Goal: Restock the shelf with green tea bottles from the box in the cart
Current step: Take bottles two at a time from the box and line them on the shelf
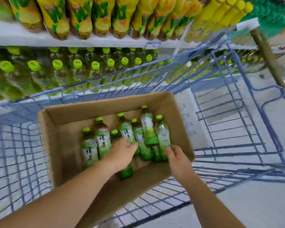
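An open cardboard box (pixel 69 122) sits in a blue wire cart (pixel 20 145). Several green tea bottles (pixel 148 129) with lime caps lie loose inside it. My left hand (pixel 122 152) reaches into the box and lies over one bottle (pixel 126 172) in the middle, fingers relaxed on top of the pile. My right hand (pixel 176 155) is inside the box at its right side, fingertips touching the bottom of the rightmost bottle (pixel 163 134). Neither hand clearly grips a bottle. The lower shelf (pixel 155 46) beyond the cart holds rows of green tea bottles (pixel 77 68).
The upper shelf carries yellow-labelled bottles (pixel 82 17). A white box (pixel 186 116) lies in the cart beside the cardboard box. A wooden pole (pixel 270 60) stands at the right past the cart. Grey floor shows at the lower right.
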{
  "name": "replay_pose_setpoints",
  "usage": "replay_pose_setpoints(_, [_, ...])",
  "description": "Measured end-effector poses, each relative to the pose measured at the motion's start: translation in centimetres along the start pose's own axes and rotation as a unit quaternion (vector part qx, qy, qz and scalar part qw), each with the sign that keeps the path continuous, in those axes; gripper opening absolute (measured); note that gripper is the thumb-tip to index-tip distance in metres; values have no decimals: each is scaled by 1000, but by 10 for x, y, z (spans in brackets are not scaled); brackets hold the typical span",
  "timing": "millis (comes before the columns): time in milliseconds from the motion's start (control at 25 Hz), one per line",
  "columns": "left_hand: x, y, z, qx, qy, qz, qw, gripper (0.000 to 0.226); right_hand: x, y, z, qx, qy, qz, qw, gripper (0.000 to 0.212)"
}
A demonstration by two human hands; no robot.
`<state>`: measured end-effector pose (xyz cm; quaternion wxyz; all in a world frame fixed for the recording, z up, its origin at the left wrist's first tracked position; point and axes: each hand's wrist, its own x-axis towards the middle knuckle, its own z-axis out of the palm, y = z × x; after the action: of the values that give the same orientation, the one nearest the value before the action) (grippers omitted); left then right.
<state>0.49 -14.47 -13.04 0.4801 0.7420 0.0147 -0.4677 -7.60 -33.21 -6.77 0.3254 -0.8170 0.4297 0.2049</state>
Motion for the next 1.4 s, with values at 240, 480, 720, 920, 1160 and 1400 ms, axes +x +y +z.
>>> replay_pose_setpoints(240, [110, -8, 58, 17, -1, -43, 999, 64, 94, 35, 13, -72, -16, -7, 997, 32])
replay_pose_setpoints(480, [165, 29, 85, 57, 137, -89, 985, 41, 134, 37, 27, -163, -25, 20, 986, 33])
replay_pose_setpoints(720, [179, 46, 84, 88, 142, -124, 978, 35, 146, 28, 40, -290, -3, -6, 957, 59])
replay_pose_setpoints(920, [175, 38, 59, 16, 89, -134, 987, 41, 159, 33, 41, -210, -13, -2, 978, 46])
replay_pose_setpoints(1160, [150, 8, 28, -166, -35, -173, 970, 60, 163, 50, 41, 73, -170, 93, 978, 38])
replay_pose_setpoints(1400, [125, -16, 28, -160, -100, -139, 972, 25, 168, 50, 44, 115, -239, 68, 962, 44])
